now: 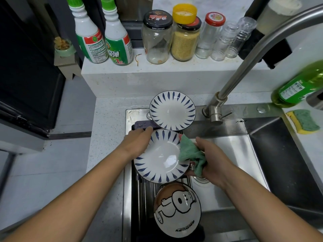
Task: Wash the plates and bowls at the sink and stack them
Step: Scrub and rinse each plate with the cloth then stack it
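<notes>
Now, step: wiping the white round ceramic plate with blue leaf-stroke rim, held over the steel roll-up rack at the stainless sink.
Left hand: grips the plate's upper-left rim.
Right hand: bunches the green terry cloth against the plate's right rim.
Technique (judgement): turn the plate through the left hand, sweep cloth from rim to well; stay over the rack, since wet glaze likely slips.
Others: matching blue-patterned plate on the back ledge; white cartoon-dog bowl on the rack, nearest the person.
</notes>
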A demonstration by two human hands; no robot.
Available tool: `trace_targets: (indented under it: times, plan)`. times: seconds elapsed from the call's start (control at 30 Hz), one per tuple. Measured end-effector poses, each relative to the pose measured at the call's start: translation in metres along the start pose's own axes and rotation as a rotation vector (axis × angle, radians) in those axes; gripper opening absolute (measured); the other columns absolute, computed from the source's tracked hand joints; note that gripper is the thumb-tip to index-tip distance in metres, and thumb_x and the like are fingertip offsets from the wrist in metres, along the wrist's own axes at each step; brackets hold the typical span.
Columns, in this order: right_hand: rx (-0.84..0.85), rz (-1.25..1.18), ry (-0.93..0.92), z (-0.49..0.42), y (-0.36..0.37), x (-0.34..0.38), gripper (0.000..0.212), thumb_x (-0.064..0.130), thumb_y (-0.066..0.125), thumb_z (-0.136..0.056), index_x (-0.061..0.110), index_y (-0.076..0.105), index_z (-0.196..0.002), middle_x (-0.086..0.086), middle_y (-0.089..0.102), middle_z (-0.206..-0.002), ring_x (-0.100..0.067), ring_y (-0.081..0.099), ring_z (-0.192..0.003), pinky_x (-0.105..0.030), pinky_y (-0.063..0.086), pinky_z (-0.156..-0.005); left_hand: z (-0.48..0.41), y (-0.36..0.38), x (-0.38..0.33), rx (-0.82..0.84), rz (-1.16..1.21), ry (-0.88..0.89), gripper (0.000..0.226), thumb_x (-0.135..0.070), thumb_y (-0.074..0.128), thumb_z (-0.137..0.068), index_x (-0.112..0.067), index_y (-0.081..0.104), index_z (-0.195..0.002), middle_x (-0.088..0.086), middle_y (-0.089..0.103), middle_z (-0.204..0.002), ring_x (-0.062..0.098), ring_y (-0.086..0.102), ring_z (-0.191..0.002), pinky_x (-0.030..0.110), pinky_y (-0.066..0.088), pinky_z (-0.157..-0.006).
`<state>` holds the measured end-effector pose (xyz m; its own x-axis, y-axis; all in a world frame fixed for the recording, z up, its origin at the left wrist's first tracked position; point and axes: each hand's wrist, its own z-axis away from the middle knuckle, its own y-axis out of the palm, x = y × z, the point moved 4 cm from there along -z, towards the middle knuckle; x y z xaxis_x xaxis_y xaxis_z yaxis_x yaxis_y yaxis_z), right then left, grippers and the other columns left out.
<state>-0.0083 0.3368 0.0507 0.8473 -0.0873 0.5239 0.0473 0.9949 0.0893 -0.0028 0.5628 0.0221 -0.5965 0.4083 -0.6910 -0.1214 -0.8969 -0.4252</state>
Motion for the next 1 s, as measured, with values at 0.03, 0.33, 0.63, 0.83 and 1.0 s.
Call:
trace_targets:
  times: [0.03,0.33,0.63,0.83,1.0]
  plan:
    - [0.004,-0.001,0.009,0.002,0.000,0.002,0.037,0.035,0.052,-0.101,0.002,0.065,-0.112,-0.019,0.071,-0.092,-0.034,0.069,-0.083,-0.064,0.055,-0.080,0.001,-0.001,-0.001,-0.005,-0.007,-0.002,0.047,-0.053,0.030,-0.091,-0.011,0.045,-0.074,0.009,0.063,-0.082,0.033,0.056,-0.083,0.040,0.044,-0.077]
    - [0.017,-0.029,-0.005,0.011,-0.004,0.013,0.044,0.042,0.052,-0.098,0.004,0.065,-0.116,-0.013,0.065,-0.082,-0.021,0.054,-0.056,-0.063,0.048,-0.095,0.011,-0.016,-0.021,0.020,0.006,-0.013,0.066,-0.073,0.032,-0.079,-0.024,0.072,-0.100,-0.001,0.076,-0.108,0.025,0.068,-0.104,0.044,0.050,-0.101]
    - [0.031,-0.072,-0.128,0.040,-0.039,0.043,0.039,0.036,0.042,-0.104,0.009,0.068,-0.094,-0.007,0.067,-0.061,-0.015,0.060,-0.040,-0.031,0.053,-0.046,0.041,-0.012,-0.080,-0.102,0.240,0.068,0.023,-0.034,0.042,-0.094,-0.018,0.038,-0.078,-0.002,0.038,-0.066,0.021,0.034,-0.067,0.036,0.028,-0.068]
    - [0.008,-0.101,-0.176,0.068,-0.079,0.057,0.047,0.043,0.064,-0.082,0.007,0.074,-0.109,-0.018,0.064,-0.101,-0.028,0.047,-0.092,-0.070,0.035,-0.104,0.061,0.023,-0.098,-0.113,0.361,0.018,0.015,-0.028,0.052,-0.081,-0.015,0.058,-0.076,0.006,0.059,-0.067,0.024,0.052,-0.072,0.039,0.039,-0.076]
    - [-0.023,-0.092,-0.178,0.082,-0.133,0.062,0.042,0.034,0.059,-0.095,-0.001,0.064,-0.116,-0.021,0.061,-0.098,-0.031,0.049,-0.089,-0.068,0.047,-0.095,0.089,0.069,-0.118,0.020,0.420,0.077,0.022,-0.027,0.048,-0.107,-0.034,0.069,-0.108,-0.005,0.078,-0.099,0.016,0.073,-0.088,0.034,0.057,-0.078]
